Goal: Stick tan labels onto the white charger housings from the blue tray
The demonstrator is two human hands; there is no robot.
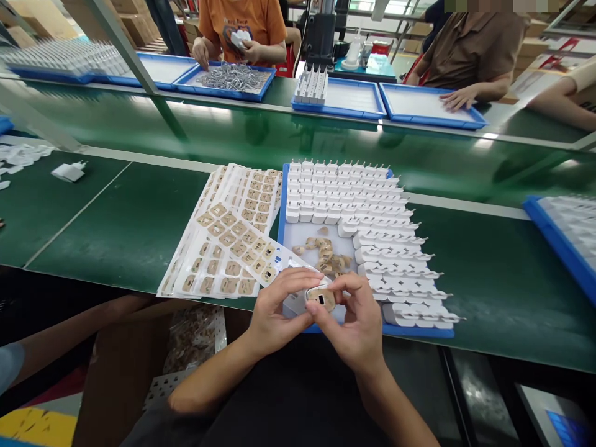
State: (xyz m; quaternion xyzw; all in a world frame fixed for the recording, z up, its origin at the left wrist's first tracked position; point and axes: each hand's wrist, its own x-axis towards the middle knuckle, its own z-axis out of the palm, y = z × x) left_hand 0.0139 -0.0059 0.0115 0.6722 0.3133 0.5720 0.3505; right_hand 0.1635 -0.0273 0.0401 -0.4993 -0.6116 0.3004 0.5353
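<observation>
Close in front of me, my left hand [282, 310] grips a white charger [313, 287] from its left side. A tan film sticker [328, 297] with a dark rectangular cutout lies on the charger's upturned face. My right hand [356, 323] pinches the same charger from the right, its thumb on the sticker's front edge. Under my hands is a blue-rimmed tray [281, 230], where rows of white plug chargers [344, 192] stand with pins up. Loose tan sticker pieces [326, 251] lie on the tray floor. A sticker sheet [242, 242] reaches from the left toward my left hand.
Stacked sticker sheets [195, 273] lie left of the tray on the green bench [116, 230]. A single charger [69, 172] sits farther left. Another blue tray [563, 248] is at right. People work across the belt [261, 133] at blue trays; a forearm [79, 326] shows at left.
</observation>
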